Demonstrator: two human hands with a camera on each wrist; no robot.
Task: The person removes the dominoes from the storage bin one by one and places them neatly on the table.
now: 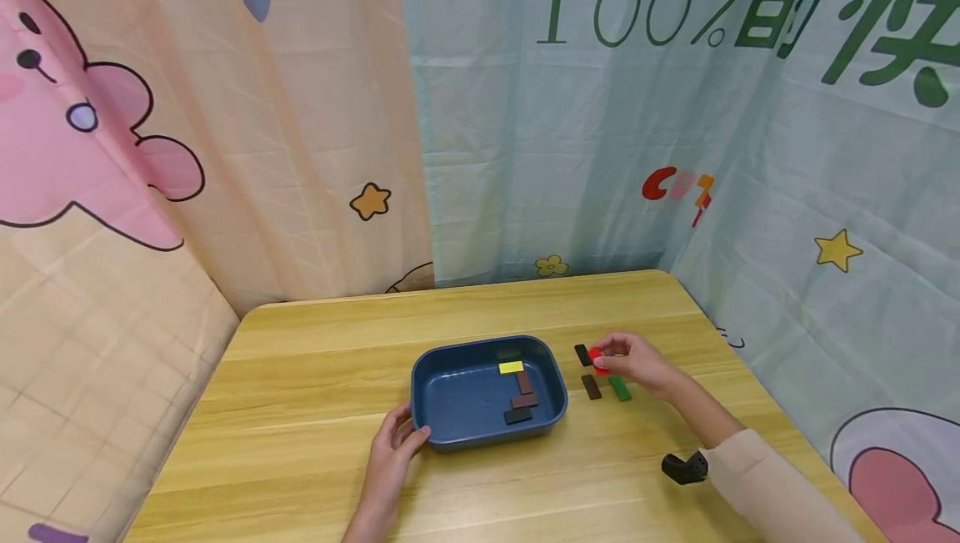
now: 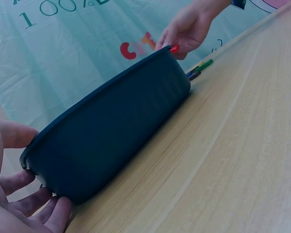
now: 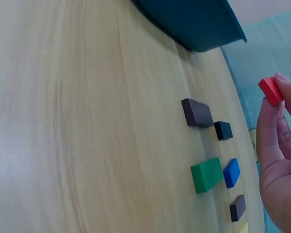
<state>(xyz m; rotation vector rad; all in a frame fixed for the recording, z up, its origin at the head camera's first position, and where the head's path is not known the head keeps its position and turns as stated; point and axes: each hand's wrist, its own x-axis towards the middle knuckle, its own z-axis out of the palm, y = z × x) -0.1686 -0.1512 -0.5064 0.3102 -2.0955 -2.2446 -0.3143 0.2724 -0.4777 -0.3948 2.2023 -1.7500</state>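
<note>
Right hand: the right hand (image 1: pixel 633 359) pinches a red block (image 3: pixel 270 91) between thumb and fingertips, lifted off the table, out past the tray's rim at roughly half past two from the tray's centre.
Left hand: the left hand (image 1: pixel 393 441) grips the tray's near corner at 8 o'clock, thumb over the rim, fingers against the outer wall.
Tray: the dark blue tray (image 1: pixel 461 409) sits upright on the table, between the hands.
Blocks inside: a yellow block (image 1: pixel 511 367) towards 1 o'clock, two brown blocks (image 1: pixel 524 400) about 3, a black block (image 1: pixel 517 415) at 4.
Blocks outside: a loose black block (image 1: pixel 582 354) between 2 and 3 o'clock; a dark brown block (image 1: pixel 591 386) at 3, with a green block (image 1: pixel 619 388) farther out. The right wrist view adds a blue block (image 3: pixel 231 172) just beside the green, another dark piece (image 3: pixel 237 208) and a pale yellow edge (image 3: pixel 245 228), cut off by the frame.
Progress: seemingly part-way; four blocks lie in the tray, the red one is in hand, and several remain outside.
Surroundings: wooden table (image 1: pixel 300 409); printed curtains (image 1: pixel 487 151) at 12 o'clock.
</note>
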